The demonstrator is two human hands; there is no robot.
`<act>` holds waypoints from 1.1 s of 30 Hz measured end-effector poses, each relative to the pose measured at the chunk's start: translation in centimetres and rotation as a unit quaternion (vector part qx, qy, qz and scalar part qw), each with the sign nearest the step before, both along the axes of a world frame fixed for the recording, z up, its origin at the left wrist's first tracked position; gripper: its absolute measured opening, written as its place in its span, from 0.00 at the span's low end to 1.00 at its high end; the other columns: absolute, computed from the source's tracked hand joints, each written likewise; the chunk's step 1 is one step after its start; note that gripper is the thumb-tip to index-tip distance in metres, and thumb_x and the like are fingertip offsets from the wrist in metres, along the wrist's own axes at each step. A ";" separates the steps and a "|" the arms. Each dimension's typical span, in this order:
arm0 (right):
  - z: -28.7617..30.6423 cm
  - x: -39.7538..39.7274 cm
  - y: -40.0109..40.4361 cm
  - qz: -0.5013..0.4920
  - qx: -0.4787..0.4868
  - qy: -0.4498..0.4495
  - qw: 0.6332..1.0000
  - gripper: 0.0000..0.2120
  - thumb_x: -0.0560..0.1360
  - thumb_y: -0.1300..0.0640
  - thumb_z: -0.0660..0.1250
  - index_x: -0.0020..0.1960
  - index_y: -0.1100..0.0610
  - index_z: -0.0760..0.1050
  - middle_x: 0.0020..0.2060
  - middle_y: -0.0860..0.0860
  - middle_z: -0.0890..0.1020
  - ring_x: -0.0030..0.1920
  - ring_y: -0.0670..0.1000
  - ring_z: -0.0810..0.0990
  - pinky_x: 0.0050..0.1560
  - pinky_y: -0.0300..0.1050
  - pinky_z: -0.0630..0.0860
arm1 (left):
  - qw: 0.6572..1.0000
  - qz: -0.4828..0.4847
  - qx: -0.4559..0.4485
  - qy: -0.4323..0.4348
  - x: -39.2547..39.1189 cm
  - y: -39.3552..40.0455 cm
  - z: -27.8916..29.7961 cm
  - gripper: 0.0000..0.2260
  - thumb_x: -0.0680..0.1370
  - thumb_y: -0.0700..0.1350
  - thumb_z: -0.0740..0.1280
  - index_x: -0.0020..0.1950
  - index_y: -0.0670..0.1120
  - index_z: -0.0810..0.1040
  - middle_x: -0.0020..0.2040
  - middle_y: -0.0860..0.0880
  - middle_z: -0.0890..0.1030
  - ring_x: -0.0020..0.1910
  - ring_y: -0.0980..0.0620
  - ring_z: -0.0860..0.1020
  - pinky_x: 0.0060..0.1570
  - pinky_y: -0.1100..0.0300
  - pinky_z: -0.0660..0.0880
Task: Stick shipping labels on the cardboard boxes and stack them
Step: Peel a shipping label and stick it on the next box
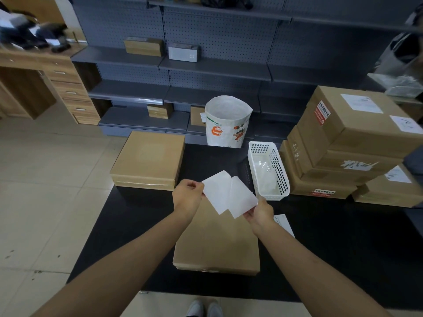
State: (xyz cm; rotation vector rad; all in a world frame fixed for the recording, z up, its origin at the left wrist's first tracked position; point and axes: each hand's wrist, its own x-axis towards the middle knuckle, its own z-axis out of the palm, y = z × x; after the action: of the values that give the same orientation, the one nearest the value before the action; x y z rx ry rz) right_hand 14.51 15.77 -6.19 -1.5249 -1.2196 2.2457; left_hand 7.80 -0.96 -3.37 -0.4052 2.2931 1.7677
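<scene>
Fingers of the left hand (187, 197) and right hand (261, 212) were pinched on white label sheets (229, 196), held above a cardboard box (216, 245) on a black table (332, 243); grey shelving (206, 69) was seen beyond them.

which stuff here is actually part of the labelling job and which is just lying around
Part of the job: label in left hand; backing sheet in right hand; near box; left box; labelled stack.

Lying about: white basket; paper bag; shelf boxes; drawers.
</scene>
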 end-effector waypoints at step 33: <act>-0.7 -10.0 18.6 0.294 0.548 -0.117 0.775 0.10 0.80 0.59 0.58 0.47 0.63 0.76 0.44 0.56 0.80 0.40 0.50 0.74 0.29 0.36 0.61 | 0.998 0.032 -0.045 0.034 -5.6 15.1 -1.0 0.02 0.78 0.41 0.65 0.49 0.45 0.76 0.40 0.50 0.79 0.40 0.53 0.80 0.41 0.61 0.78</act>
State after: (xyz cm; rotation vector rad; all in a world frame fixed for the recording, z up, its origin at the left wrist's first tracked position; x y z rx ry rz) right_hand 4.49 34.32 -6.85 -0.9551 -2.6640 0.9697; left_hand 2.18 14.13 -4.38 -0.4451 2.4403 1.7377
